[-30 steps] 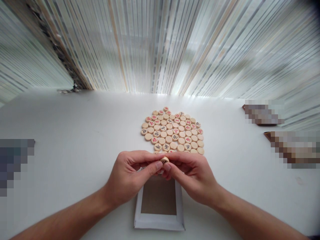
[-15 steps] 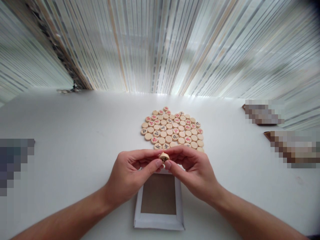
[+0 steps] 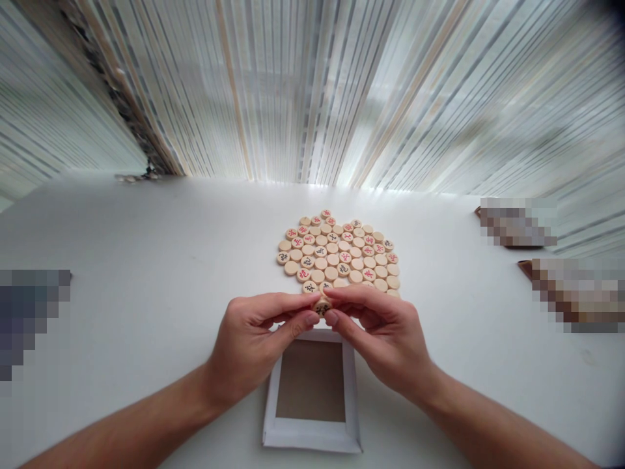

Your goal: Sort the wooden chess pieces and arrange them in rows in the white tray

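A round wooden Chinese chess piece [image 3: 321,309] with a black character is pinched between my two hands, its marked face tilted towards me. My left hand [image 3: 261,335] has thumb and fingers closed at its left side. From the other side my right hand [image 3: 378,335] grips it the same way. Just beyond my fingers, many similar chess pieces [image 3: 331,273] lie flat in one cluster; some show red or black characters, others are blank side up. My hands hide the cluster's near edge. Below my hands sits a white shallow box [image 3: 312,435] with a brown bottom.
The white table [image 3: 185,260] stretches to both sides. A striped string curtain [image 3: 273,98] hangs along its far edge. Two blurred-out brown-edged objects [image 3: 554,290] lie at the right, and a dark blurred-out object [image 3: 29,312] at the left.
The held chess piece has turned slightly in my fingers. My right hand has shifted a little to the right. The whole view has moved slightly.
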Available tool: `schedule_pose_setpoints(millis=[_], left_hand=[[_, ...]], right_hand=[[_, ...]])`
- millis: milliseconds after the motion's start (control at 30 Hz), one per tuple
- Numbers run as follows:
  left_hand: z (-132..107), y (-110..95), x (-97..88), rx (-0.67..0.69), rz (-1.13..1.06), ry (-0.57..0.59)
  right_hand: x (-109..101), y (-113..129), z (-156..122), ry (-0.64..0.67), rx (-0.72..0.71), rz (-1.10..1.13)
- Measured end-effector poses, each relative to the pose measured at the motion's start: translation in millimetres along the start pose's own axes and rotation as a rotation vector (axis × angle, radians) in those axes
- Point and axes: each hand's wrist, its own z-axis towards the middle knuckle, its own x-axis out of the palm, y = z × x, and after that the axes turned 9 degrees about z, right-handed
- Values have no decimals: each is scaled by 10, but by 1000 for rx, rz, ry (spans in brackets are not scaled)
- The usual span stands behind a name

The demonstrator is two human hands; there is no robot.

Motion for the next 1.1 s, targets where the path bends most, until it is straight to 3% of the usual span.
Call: schedule_pose_setpoints(millis=[200,333,600,1100], left_hand=[[40,-64,22,-178,-279,26],[54,-80,21,-248,-352,27],[54,-63,10,-261,-351,44],[56,-64,29,-268,-358,45]], right_hand=[[-12,-8,-5,5,121,73],[-4,-24,3,10,173,172],[6,10,27,-27,227,275],[-3,-22,25,-11,178,234]])
